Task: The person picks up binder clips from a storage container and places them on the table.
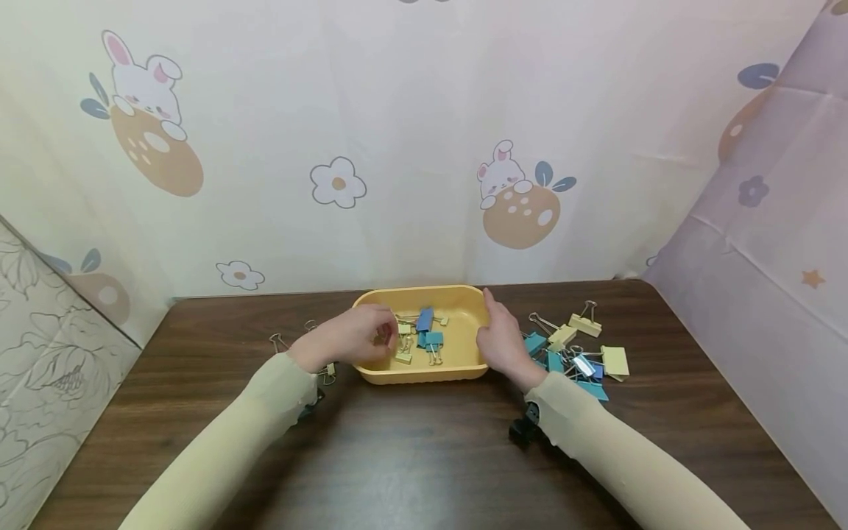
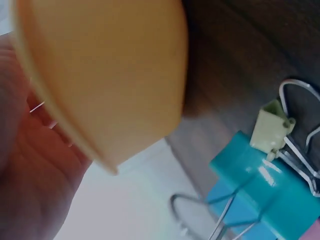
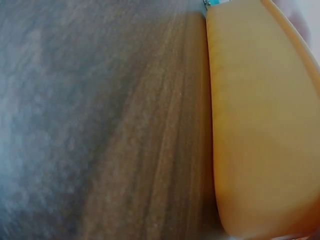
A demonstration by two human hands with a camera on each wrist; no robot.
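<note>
My left hand (image 1: pixel 361 335) reaches over the left end of a yellow plastic tray (image 1: pixel 424 374), fingers bent toward the thumb. In the left wrist view, a thin metal wire (image 2: pixel 36 106) shows among those fingers above the tray's rim; it looks like a binder clip's handle, the rest hidden. At the other end my right hand (image 1: pixel 506 342) grips the tray's right rim, index finger pointing away along it. Inside the tray lie several binder clips, among them a blue clip (image 1: pixel 425 319), a teal clip (image 1: pixel 433 338) and a pale yellow clip (image 1: pixel 403 358).
To the right of the tray is a loose pile of teal, blue and yellow binder clips, including a yellow clip (image 1: pixel 615 361). More clips lie left of the tray, partly under my left arm, with a teal clip (image 2: pixel 265 182) among them. A printed curtain (image 1: pixel 411 147) hangs behind the wooden table (image 1: pixel 424 456).
</note>
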